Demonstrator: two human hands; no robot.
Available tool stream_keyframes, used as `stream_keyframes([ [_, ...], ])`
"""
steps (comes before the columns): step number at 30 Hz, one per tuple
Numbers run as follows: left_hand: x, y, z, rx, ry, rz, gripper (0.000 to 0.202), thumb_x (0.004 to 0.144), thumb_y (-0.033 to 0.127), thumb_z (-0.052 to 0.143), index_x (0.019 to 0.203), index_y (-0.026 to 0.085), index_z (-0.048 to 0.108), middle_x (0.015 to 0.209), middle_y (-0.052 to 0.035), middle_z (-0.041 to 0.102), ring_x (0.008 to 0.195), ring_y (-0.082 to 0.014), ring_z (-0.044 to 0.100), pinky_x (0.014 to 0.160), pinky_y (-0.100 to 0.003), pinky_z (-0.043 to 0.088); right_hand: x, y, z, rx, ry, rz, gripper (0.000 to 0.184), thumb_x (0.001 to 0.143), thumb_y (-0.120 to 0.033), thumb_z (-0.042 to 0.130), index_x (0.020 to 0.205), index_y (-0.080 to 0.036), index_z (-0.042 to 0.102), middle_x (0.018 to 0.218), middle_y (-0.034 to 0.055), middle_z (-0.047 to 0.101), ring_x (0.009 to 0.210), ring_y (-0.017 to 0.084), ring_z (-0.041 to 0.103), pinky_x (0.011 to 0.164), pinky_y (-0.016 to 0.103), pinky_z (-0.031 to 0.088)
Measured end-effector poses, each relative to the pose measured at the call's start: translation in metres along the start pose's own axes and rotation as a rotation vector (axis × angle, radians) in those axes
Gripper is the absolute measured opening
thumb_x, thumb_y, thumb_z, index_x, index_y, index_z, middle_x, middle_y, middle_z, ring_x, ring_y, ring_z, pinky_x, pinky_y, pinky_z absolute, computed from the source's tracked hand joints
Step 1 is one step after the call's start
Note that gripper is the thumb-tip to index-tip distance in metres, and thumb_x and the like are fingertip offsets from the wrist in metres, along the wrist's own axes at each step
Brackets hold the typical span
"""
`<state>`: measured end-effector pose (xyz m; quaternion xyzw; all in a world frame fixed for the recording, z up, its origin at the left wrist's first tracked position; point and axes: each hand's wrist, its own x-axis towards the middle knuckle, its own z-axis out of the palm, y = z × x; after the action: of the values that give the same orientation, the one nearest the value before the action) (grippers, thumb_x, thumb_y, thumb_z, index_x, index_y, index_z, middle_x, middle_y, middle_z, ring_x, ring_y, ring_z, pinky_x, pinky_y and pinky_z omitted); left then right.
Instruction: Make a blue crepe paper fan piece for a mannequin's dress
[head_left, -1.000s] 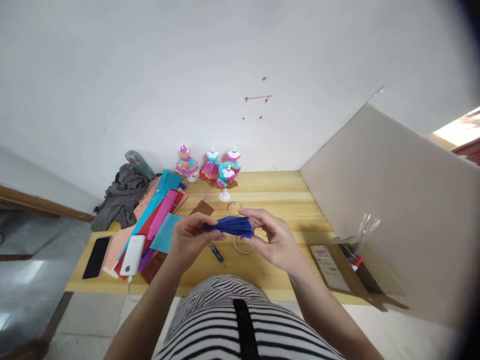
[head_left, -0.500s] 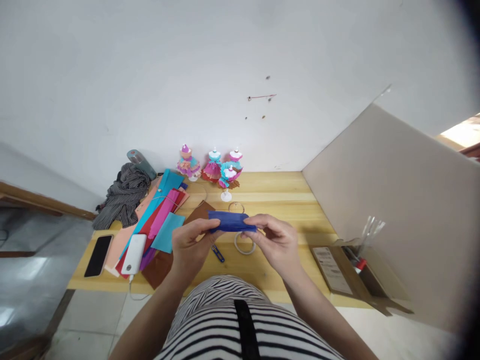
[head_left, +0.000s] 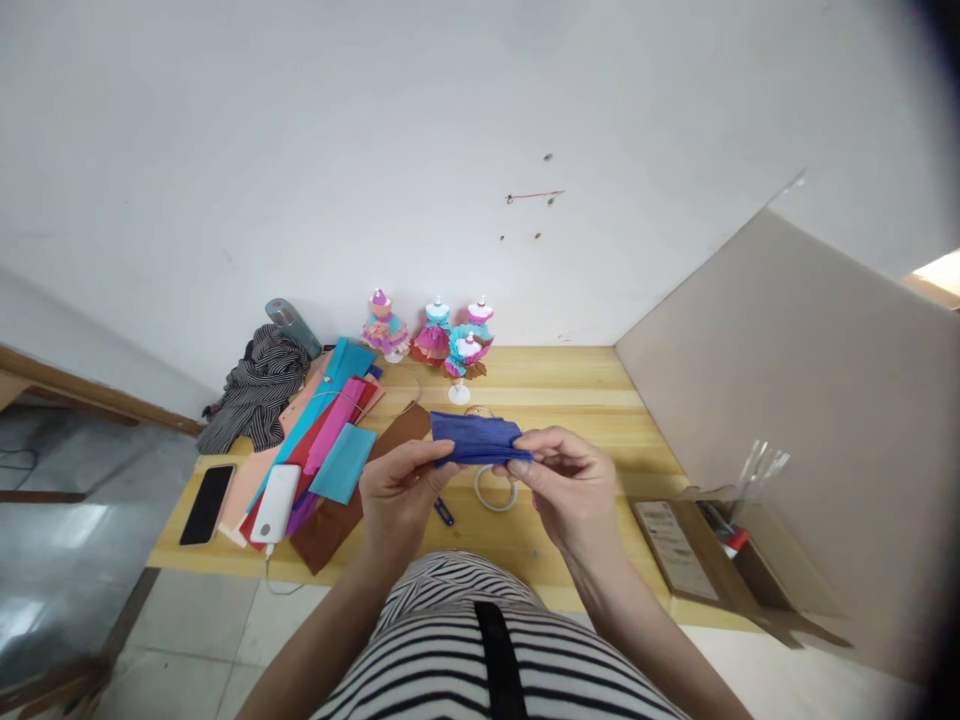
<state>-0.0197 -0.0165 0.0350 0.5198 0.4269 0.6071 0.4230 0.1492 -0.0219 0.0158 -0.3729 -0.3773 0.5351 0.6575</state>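
A folded piece of dark blue crepe paper [head_left: 476, 438] is held above the wooden table [head_left: 570, 395]. My left hand [head_left: 397, 493] pinches its left end and my right hand [head_left: 574, 480] pinches its right end. Under the hands lie a white tape ring [head_left: 496, 488] and small blue scissors [head_left: 444, 513]. Sheets of coloured paper [head_left: 330, 440] in teal, pink, red and brown fan out to the left of my hands.
Three small paper-dressed doll figures [head_left: 435, 335] stand at the back by the wall. A black phone [head_left: 207, 490] and white power bank [head_left: 276, 503] lie at the left edge, a striped cloth [head_left: 255, 385] behind them. An open cardboard box [head_left: 705, 555] and a grey board [head_left: 810, 400] are on the right.
The blue paper has gone from a tight pleated bundle to a flatter, wider strip between my hands. The view has shifted slightly so everything sits a little further right.
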Motion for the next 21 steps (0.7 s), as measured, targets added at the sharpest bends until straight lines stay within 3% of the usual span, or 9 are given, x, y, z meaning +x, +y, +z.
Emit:
stream_keyframes([
  [4,0.000,0.000,-0.001,0.092,0.034,0.002,0.014,0.067,0.014,0.077,0.080,0.020,0.079,0.079,-0.0048,0.078,0.074,-0.0171,0.073,0.067,-0.023,0.060,0.001,-0.001,0.003,-0.045,0.051,-0.065,0.014,0.064,-0.014,0.081,0.072,-0.024,0.075,0.076,0.0002,0.073,0.063,0.014,0.068,0.059,0.024,0.055],
  [8,-0.002,0.002,-0.001,0.073,0.020,0.008,0.016,0.068,0.013,0.077,0.081,0.021,0.079,0.077,-0.0031,0.077,0.070,-0.0144,0.072,0.065,-0.020,0.059,0.002,-0.001,0.004,-0.069,0.068,-0.133,0.018,0.060,-0.008,0.080,0.068,-0.024,0.075,0.076,0.0003,0.071,0.069,0.013,0.065,0.063,0.023,0.053],
  [16,-0.008,-0.008,-0.001,-0.004,0.003,-0.006,0.014,0.070,0.018,0.078,0.084,0.019,0.079,0.080,-0.0056,0.076,0.070,-0.0160,0.070,0.065,-0.026,0.060,0.002,-0.001,0.002,-0.054,0.061,-0.118,0.016,0.061,-0.010,0.078,0.067,-0.024,0.074,0.074,0.0006,0.069,0.069,0.014,0.062,0.064,0.025,0.050],
  [21,-0.007,-0.011,-0.002,0.056,0.004,0.087,0.016,0.072,0.016,0.077,0.088,0.019,0.078,0.079,-0.0044,0.076,0.067,-0.0139,0.070,0.062,-0.023,0.059,0.000,-0.001,0.006,-0.047,0.091,-0.086,0.014,0.061,-0.012,0.077,0.067,-0.023,0.070,0.072,-0.0008,0.066,0.062,0.012,0.057,0.056,0.023,0.045],
])
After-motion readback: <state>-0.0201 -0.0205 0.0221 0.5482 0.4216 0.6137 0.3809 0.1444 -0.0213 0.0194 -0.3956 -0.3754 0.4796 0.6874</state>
